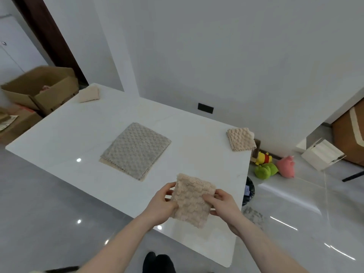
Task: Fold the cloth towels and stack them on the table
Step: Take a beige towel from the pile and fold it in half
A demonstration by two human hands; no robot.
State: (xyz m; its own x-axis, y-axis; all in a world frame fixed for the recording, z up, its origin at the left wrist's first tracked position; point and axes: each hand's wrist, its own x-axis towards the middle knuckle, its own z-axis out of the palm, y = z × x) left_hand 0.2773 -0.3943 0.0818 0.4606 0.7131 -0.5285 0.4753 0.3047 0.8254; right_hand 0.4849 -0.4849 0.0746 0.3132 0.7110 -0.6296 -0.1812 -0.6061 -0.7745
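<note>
I see left hand (160, 205) and right hand (223, 205) both pinching the folded beige towel (191, 201), lower centre | grey towel (136, 150) flat mid-frame on the table (59, 138)

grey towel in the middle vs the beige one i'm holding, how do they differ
The grey towel lies flat on the table, untouched; the beige towel is gripped by the left hand and right hand. The grey one looks larger; the beige one is folded smaller. Both share a bumpy texture.

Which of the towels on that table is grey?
The large flat towel at the table's centre, lying on a beige one. The others, including the one in both hands, are beige.
</note>
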